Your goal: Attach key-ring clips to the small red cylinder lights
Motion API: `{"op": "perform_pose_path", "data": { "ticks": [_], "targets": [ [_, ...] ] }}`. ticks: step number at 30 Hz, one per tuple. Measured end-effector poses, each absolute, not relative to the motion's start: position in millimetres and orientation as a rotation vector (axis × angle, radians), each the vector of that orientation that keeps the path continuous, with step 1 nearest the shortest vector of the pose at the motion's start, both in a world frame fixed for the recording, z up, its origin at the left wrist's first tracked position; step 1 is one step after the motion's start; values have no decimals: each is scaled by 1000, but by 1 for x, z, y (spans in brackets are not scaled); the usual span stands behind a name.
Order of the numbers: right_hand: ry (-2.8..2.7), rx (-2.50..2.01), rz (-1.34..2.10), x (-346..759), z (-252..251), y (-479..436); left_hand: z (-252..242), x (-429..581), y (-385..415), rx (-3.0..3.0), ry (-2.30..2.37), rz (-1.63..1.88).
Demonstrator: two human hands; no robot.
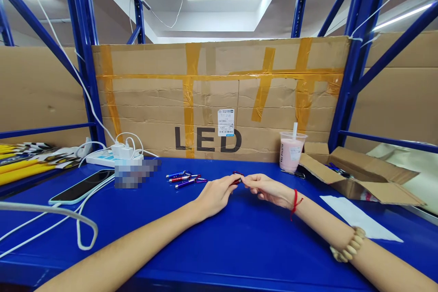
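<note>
My left hand (pixel 219 194) and my right hand (pixel 263 188) meet over the middle of the blue tabletop. Between their fingertips is a small dark red metal tube (pixel 237 181), mostly covered by the left fingers. The right thumb and fingers pinch at its right end. Just behind the fingertips a bit of another red piece (pixel 237 173) shows. Left of my left hand lie several slim shiny metal tubes: a blue tube (pixel 177 174), a red tube (pixel 184 178) and a purple tube (pixel 186 183). Their exact kind is too small to tell.
A lidded pink drink (pixel 290 155) with a straw stands back right, beside an open cardboard box (pixel 359 178) and white paper (pixel 359 219). At left are a phone (pixel 84 186), a power strip (pixel 102 159), looping white cables (pixel 82 223) and yellow-handled items (pixel 30 169). Cardboard (pixel 153 100) walls the back.
</note>
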State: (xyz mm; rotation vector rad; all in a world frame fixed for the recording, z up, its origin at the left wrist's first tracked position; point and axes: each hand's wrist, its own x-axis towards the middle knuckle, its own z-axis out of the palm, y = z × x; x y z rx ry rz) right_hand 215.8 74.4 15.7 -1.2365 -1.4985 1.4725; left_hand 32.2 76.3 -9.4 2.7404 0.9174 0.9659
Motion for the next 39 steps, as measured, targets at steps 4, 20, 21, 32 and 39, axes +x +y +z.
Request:
{"op": "perform_pose_path", "data": {
  "ticks": [4, 20, 21, 32, 39],
  "targets": [
    [-1511, -1246, 1477, 215, 11, 76, -12, 32, 79, 2789, 985, 922],
    [-1258, -1143, 1652, 212, 10, 80, -8, 39, 76, 2662, 1279, 884],
    [-1261, -1145, 1644, 213, 9, 81, -9, 39, 77, 2661, 1292, 895],
    [-1836, -1162, 720, 211, 4, 84, -4, 39, 74, 2538, 1451, 823],
    [-1845, -1107, 734, 214, -2, 87, -6, 40, 77, 2408, 1472, 794]
  ]
}}
